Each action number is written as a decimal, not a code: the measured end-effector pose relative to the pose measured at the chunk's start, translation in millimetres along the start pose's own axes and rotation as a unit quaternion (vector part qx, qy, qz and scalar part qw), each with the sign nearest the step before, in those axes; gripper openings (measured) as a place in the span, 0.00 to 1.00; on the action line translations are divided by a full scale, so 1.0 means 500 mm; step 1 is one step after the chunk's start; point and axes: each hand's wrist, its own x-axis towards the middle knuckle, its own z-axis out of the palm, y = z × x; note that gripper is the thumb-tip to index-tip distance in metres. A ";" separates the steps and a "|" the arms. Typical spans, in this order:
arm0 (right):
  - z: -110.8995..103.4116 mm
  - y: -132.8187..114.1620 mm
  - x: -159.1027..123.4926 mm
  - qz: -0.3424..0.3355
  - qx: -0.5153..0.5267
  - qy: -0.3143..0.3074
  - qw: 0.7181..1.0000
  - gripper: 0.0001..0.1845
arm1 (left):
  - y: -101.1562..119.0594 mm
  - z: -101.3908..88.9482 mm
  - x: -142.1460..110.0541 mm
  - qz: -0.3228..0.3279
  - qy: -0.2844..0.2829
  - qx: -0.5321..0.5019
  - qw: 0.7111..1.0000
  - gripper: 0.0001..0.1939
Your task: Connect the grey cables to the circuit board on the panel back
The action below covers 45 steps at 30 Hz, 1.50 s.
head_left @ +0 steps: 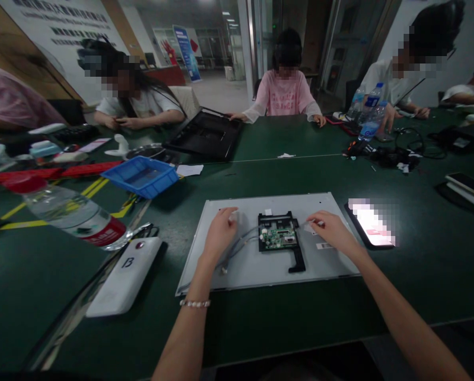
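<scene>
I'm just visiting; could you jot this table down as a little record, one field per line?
Left hand: over the panel's left part, fingers curled, a bracelet at the wrist
Right hand: over the panel's right part, fingertips pinched; too small to tell if they hold anything
Panel: flat on the table
On the panel: green board in a black bracket, grey cables to its left
Left of panel: bottle, white case marked B, blue tray
Right of panel: lit phone
Across: person in pink, one hand at a black frame
</scene>
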 end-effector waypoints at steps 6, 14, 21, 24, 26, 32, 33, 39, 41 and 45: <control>0.004 0.000 0.002 -0.008 0.009 0.010 1.000 0.10 | -0.027 0.006 -0.001 -0.063 0.006 -0.019 0.998 0.15; 0.001 -0.022 0.000 -0.034 0.041 0.015 0.998 0.11 | -0.026 -0.052 0.006 -0.186 0.065 -0.364 0.910 0.12; 0.005 -0.035 -0.005 -0.041 0.060 0.002 0.997 0.11 | -0.022 -0.069 0.001 -0.253 -0.032 -0.436 0.863 0.13; 0.010 -0.038 -0.007 -0.048 0.053 -0.007 0.997 0.12 | -0.008 -0.054 -0.004 -0.258 -0.114 -0.364 0.888 0.11; 0.013 -0.039 -0.007 -0.053 0.047 -0.015 0.997 0.12 | 0.001 -0.046 -0.009 -0.261 -0.148 -0.311 0.902 0.11; 0.014 -0.027 -0.005 -0.061 0.030 -0.002 0.998 0.12 | -0.001 -0.052 -0.008 -0.194 -0.143 -0.185 0.953 0.15; 0.014 -0.023 -0.005 -0.058 0.026 0.003 0.998 0.12 | -0.002 -0.057 -0.007 -0.170 -0.123 -0.168 0.963 0.16; 0.009 -0.005 -0.002 -0.060 0.004 0.018 0.998 0.13 | 0.018 -0.082 -0.027 -0.081 -0.059 -0.007 0.995 0.11; 0.007 -0.004 -0.002 -0.060 -0.006 0.021 0.998 0.13 | 0.039 -0.075 -0.049 -0.045 -0.090 0.059 0.993 0.10; 0.002 -0.005 -0.002 -0.059 -0.032 0.027 0.997 0.13 | 0.081 -0.044 -0.097 -0.032 -0.122 0.179 0.976 0.12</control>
